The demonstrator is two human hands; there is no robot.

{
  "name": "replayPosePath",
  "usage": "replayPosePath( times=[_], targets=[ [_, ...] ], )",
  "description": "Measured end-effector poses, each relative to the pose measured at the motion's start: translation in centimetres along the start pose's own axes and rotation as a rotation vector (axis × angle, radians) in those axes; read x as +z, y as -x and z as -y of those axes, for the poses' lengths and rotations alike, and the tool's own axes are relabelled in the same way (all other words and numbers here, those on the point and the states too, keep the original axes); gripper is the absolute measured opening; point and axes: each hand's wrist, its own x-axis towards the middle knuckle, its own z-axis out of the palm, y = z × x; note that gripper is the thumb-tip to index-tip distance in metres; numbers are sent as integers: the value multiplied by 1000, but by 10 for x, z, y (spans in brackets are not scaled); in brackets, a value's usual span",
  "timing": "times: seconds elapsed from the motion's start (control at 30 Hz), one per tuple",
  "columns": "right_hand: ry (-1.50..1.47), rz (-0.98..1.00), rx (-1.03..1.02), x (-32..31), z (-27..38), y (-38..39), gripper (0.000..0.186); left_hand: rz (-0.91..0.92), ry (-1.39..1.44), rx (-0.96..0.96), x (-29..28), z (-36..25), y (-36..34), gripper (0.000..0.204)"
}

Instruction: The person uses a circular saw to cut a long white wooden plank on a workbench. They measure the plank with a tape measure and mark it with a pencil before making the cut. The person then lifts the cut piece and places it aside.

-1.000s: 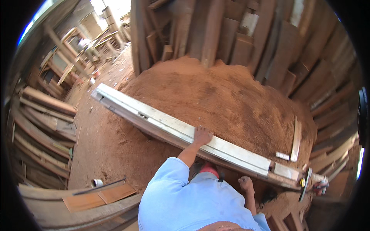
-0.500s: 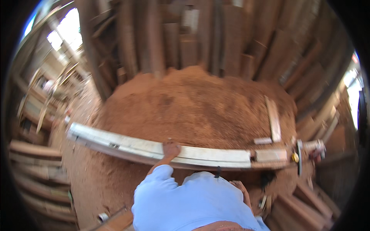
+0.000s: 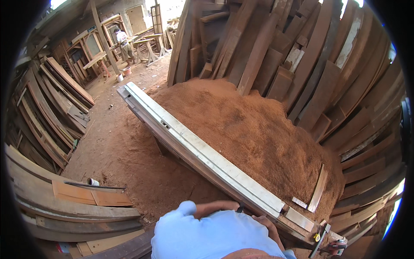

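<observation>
Grip first: can't really be told. The left hand [image 3: 232, 205] and right hand [image 3: 264, 222] are held low in front of the light blue shirt [image 3: 211, 235], just beside the near edge of the long white beam [image 3: 207, 151], but the fingers are mostly hidden, so whether they're spread or pinching something can't be made out.

Big stuff next: the far right side is lined with leaning dark planks [image 3: 254, 52], and a reddish-brown sawdust heap [image 3: 246, 125] is piled at their feet. Boards [image 3: 82, 214] are stacked near left. The white beam is laid slantwise, far left to near right, on brown timber. A co-worker [image 3: 122, 43] can be seen far left. Near right, a dark clamp [image 3: 320, 242] is set across the timber, with a small yellow thing [image 3: 317, 237] beside it.
</observation>
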Motion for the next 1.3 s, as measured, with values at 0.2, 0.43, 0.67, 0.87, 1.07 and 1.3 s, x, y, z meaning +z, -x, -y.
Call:
replayPosePath(
  times=[0.2,0.43,0.67,0.87,1.07,1.3],
  targets=[
    [-216,118,72,28,-27,29,48,-21,-77,159,48,6,25,41],
    [-226,14,-32,56,-20,38,42,-106,155,-162,53,-30,56,47],
    [139,96,-46,109,66,4,57,-179,-25,-10,39,21,109,40],
    [276,192,33,145,116,-24,66,-179,72,119,27,76,153,35],
    [271,246,61,178,148,-51,63,-93,-129,57,-9,80,193,62],
    [280,246,51,203,177,-59,62,-141,151,55,-24,80,224,46]
  ],
)
